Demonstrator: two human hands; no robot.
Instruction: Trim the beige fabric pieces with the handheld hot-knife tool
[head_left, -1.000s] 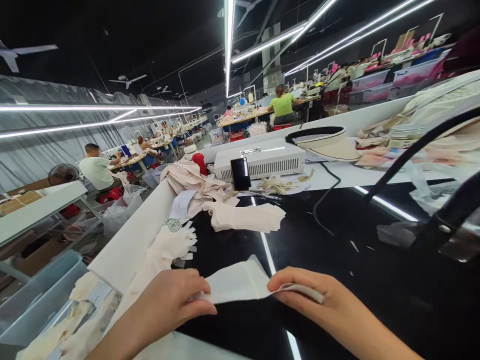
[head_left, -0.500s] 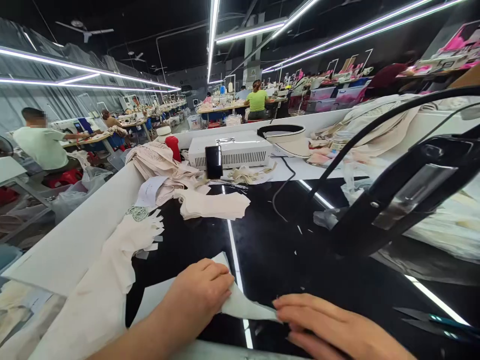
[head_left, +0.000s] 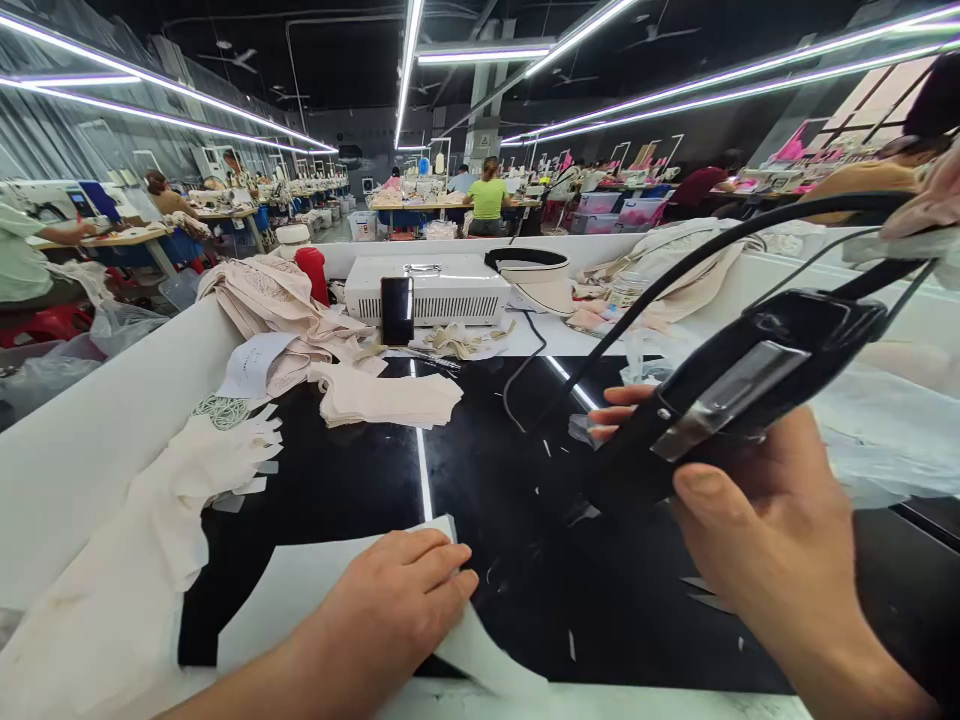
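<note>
My left hand (head_left: pixel 409 605) rests on a white fabric piece (head_left: pixel 300 580) at the table's near edge, its fingers curled over the right side. The piece's curved tail (head_left: pixel 495 655) shows beyond those fingers. At the right, my right hand (head_left: pixel 780 530) reaches round a black hand-held tool (head_left: pixel 720 400) with a shiny panel and a thick black cable. Its thumb is on the near side and fingertips show on the far side; the palm is partly hidden. Scissor blades (head_left: pixel 709 597) lie below the tool, the handles hidden behind my right hand.
Beyond the black table surface (head_left: pixel 337 500) lie a stack of cream fabric pieces (head_left: pixel 390 395), a phone (head_left: pixel 397 310) and a white vented box (head_left: pixel 427 290). Cream cloth (head_left: pixel 112 540) covers the left side. Plastic-wrapped stuff (head_left: pixel 885 430) lies right. Co-workers sit at machines farther off.
My right hand has left the fabric piece and moved up and right to the black tool. My left hand stays on the piece. The view has turned slightly right.
</note>
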